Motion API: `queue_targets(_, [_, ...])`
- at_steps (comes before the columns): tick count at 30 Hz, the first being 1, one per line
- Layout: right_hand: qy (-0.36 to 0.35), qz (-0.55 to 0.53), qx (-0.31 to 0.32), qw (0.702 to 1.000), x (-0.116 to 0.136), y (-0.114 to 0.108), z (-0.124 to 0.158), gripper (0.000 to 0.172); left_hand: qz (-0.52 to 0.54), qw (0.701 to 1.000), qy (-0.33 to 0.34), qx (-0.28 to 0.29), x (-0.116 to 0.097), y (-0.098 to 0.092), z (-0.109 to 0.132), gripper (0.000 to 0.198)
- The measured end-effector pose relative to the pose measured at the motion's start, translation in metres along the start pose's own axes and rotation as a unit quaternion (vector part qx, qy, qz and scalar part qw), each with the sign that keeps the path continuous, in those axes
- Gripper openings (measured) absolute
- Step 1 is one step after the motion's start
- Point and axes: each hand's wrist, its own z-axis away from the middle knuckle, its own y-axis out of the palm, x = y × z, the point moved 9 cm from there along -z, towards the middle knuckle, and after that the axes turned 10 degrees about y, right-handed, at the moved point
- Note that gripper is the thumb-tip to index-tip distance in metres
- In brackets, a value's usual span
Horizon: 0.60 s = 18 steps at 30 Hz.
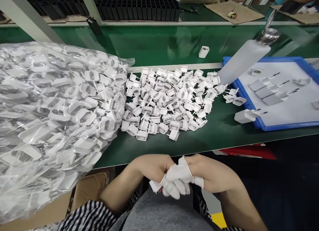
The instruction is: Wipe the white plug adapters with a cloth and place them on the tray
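Observation:
Both hands meet low in front of my body, just off the table's near edge, with white finger cots on several fingers. My left hand (156,168) is closed around a white plastic charger housing (155,186), whose end sticks out below the fingers. My right hand (209,171) is closed against the left one, its covered fingers overlapping it; what lies between them is hidden. Beyond the hands, a pile of small white plug caps with pins (169,98) is spread on the green table (216,124).
At left bulges a clear plastic bag (62,101) of white housings. On the right are a leaning white pump bottle (244,61), a blue-rimmed tray (294,124) and an assembled charger (244,116). One housing (203,52) lies behind the pile. Black boxes (137,8) line the shelf.

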Motion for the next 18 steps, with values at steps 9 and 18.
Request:
queue_targets(9, [-0.029, -0.215, 0.146, 0.965, -0.015, 0.009, -0.002, 0.039, 0.096, 0.994, -0.029, -0.05, 0.005, 0.003, 0.0, 0.025])
queue_targets(18, [0.101, -0.211, -0.258, 0.937, -0.055, -0.024, 0.025, 0.023, -0.075, 0.897, 0.11, -0.421, -0.034, -0.054, 0.025, 0.026])
